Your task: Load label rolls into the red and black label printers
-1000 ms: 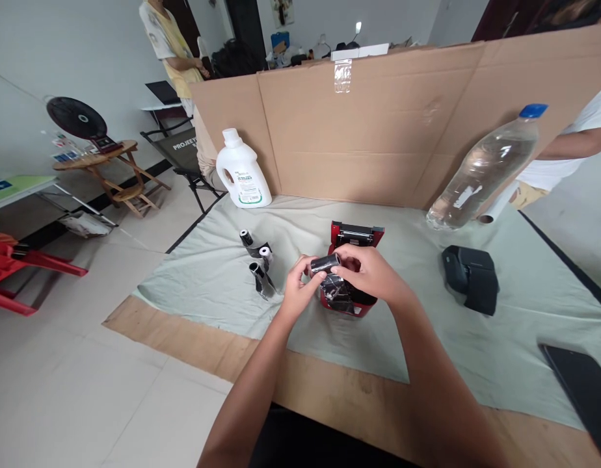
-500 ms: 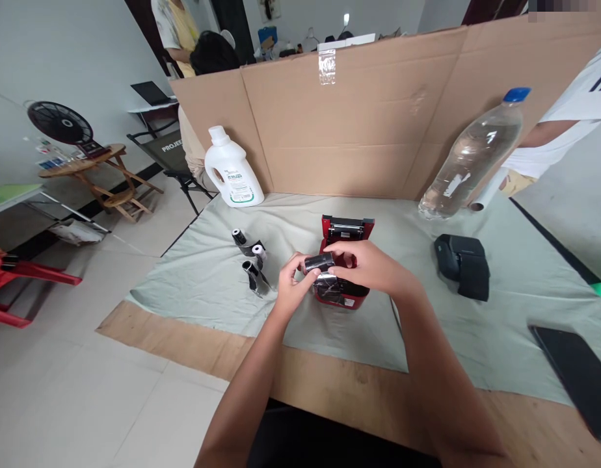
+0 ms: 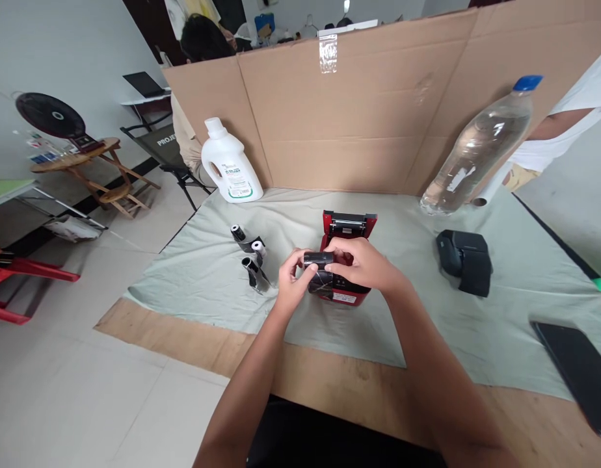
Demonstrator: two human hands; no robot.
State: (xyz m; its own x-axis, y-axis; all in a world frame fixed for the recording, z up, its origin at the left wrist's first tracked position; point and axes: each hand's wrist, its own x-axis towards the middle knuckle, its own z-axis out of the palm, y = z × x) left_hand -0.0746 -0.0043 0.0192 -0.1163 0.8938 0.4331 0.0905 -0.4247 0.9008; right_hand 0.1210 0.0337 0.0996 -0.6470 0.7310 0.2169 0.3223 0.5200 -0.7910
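Note:
Between my two hands is a black ribbon roll (image 3: 319, 260), with a loose glossy stretch of black ribbon (image 3: 320, 285) hanging below it. My left hand (image 3: 294, 278) grips the roll's left end between thumb and fingers. At its right end, my right hand (image 3: 363, 263) holds it with thumb and fingertips. Directly under and behind the hands stands a small red and black printer (image 3: 353, 298), its lid (image 3: 350, 225) raised at the back. My right hand covers much of the printer's inside. To the left, unrolled black ribbon with several cores (image 3: 255, 276) lies on the cloth.
A white detergent jug (image 3: 232, 166) and a tilted water bottle (image 3: 479, 153) stand by the cardboard screen (image 3: 344, 117). At right are a black device (image 3: 464, 260) and a phone (image 3: 581, 374). The grey-green cloth (image 3: 183, 279) stops short of the table's wooden front edge (image 3: 183, 335).
The roll has turned more level in my hands. The ribbon below it has shifted slightly left, showing more of the printer's front label. The camera view has tilted a little.

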